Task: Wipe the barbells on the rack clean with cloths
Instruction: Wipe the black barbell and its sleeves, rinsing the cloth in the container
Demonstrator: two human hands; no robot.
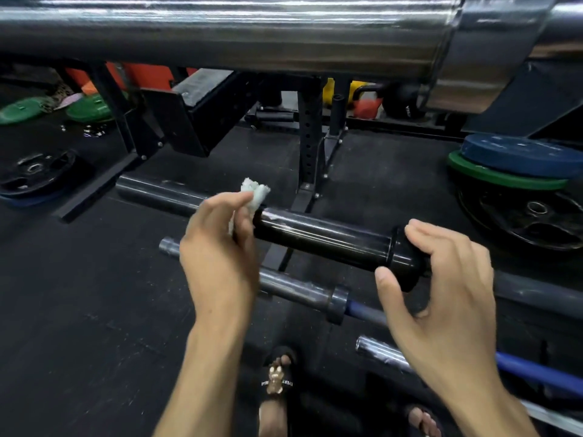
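Note:
A black barbell sleeve (321, 236) runs across the middle of the view, its free end at the left. My left hand (220, 244) grips a crumpled white cloth (255, 192) and holds it against that free end. My right hand (441, 294) curls around the sleeve's collar (407, 263), thumb below and fingers over the top. A big chrome barbell sleeve (236, 29) fills the top of the view, very close. Lower down lie a grey sleeve with a blue shaft (299, 290) and another chrome-and-blue bar (391, 353).
Black rack uprights (310, 152) stand behind the bars on black rubber floor (88, 310). Blue and green plates (517, 165) are stacked at right over a black plate (533, 222). More plates (34, 173) lie at left. My sandalled feet (279, 378) are below.

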